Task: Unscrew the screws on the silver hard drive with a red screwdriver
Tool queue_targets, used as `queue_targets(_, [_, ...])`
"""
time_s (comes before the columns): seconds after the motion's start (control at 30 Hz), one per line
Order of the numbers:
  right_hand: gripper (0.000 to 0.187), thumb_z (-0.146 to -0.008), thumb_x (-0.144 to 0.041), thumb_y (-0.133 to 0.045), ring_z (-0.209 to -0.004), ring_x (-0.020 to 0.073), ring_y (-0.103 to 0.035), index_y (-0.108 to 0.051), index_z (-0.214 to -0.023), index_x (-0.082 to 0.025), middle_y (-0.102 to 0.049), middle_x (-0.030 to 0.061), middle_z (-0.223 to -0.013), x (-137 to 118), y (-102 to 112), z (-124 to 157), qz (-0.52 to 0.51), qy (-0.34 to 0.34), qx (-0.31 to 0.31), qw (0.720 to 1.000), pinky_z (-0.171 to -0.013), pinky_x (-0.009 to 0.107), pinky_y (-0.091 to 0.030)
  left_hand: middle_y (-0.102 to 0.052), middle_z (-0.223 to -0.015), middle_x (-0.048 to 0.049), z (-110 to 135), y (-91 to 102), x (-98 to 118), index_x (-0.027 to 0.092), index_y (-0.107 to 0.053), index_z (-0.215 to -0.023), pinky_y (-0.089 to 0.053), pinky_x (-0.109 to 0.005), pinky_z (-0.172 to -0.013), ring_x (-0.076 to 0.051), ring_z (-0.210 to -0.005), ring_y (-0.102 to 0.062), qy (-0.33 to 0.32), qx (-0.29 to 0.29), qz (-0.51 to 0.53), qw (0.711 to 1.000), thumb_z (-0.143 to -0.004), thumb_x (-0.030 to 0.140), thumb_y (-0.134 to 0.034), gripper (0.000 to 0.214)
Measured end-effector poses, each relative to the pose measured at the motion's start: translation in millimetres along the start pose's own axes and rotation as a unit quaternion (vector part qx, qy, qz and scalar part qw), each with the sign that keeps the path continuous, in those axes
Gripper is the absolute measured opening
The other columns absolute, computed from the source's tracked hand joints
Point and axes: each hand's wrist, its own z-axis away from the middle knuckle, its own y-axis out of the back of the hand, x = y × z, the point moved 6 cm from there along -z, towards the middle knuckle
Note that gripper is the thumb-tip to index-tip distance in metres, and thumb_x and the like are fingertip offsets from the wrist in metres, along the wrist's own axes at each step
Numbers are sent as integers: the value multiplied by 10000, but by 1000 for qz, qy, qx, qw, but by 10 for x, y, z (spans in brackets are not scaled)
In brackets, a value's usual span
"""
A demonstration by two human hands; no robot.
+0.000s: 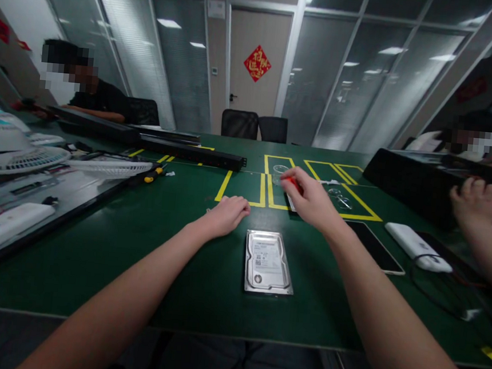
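A silver hard drive point(267, 261) lies label side up on the green table, in front of both hands. My left hand point(226, 214) rests on the table just beyond the drive's left corner, fingers curled together; whether they hold anything is hidden. Farther out, my right hand point(309, 197) is closed on a small red object point(292, 183), mostly covered by the fingers, so its kind does not show. Beside those fingertips stands a clear round container point(279, 173). Under the right hand, part of a flat dark-and-white item point(291, 203) shows.
Yellow tape point(244, 203) marks rectangles on the table. A phone point(373, 247), a white power bank-like block point(417, 247) and cables lie right, near another person's hand point(481, 202). Left are fan parts point(28, 154), a yellow-handled tool point(154, 175) and a black bar point(192, 152).
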Motion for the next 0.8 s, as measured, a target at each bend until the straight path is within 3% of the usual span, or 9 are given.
queue_targets(0.1, [371, -849, -541, -785, -745, 192, -602, -693, -999, -215, -671, 22, -844, 283, -55, 210, 78, -70, -180, 978, -690, 336, -466, -675, -1077, -93, -10, -41, 72, 200, -596, -1010, -437, -399, -926, -249, -1014, -606, -16, 1, -2, 1000, -1073, 298, -414, 216])
queue_targets(0.17, [515, -750, -555, -870, -841, 230, -666, -722, -1116, -224, -725, 60, -970, 419, -118, 378, 84, -110, -289, 947, -719, 346, -504, -675, -1081, -92, -8, -30, 88, 196, -595, -1012, -430, -397, -925, -246, -1016, -599, -17, 10, -3, 1000, -1078, 300, -415, 218])
queue_targets(0.27, [759, -654, -587, -924, -999, 287, -709, -686, -1296, -261, -741, 99, -1188, 470, -264, 560, 59, -154, -387, 907, -801, 379, -551, -674, -1083, -92, 0, 4, 94, 192, -597, -1020, -419, -401, -924, -247, -1025, -595, -10, 26, -5, 1000, -1084, 309, -409, 230])
queue_targets(0.37, [802, -656, -615, -909, -1079, 312, -698, -645, -1328, -267, -727, 96, -1252, 438, -439, 638, 73, -168, -450, 874, -854, 387, -538, -670, -1074, -88, -2, 12, 109, 188, -598, -1017, -414, -403, -927, -244, -1020, -595, -9, 29, -2, 1000, -1082, 304, -421, 222])
queue_targets(0.47, [740, -670, -638, -885, -1070, 312, -690, -652, -1248, -240, -727, 86, -1209, 416, -543, 637, 82, -158, -471, 864, -836, 368, -512, -673, -1058, -80, -11, -1, 142, 189, -597, -1006, -413, -400, -920, -239, -1010, -600, -18, 24, 11, 999, -1081, 306, -430, 217])
queue_targets(0.8, [745, -636, -651, -903, -993, 281, -682, -669, -1190, -212, -736, 92, -1154, 381, -712, 601, 83, -152, -429, 886, -742, 323, -471, -678, -1058, -77, -30, -29, 352, 187, -610, -1010, -419, -400, -951, -230, -1005, -608, -26, -12, 41, 999, -1069, 290, -437, 210])
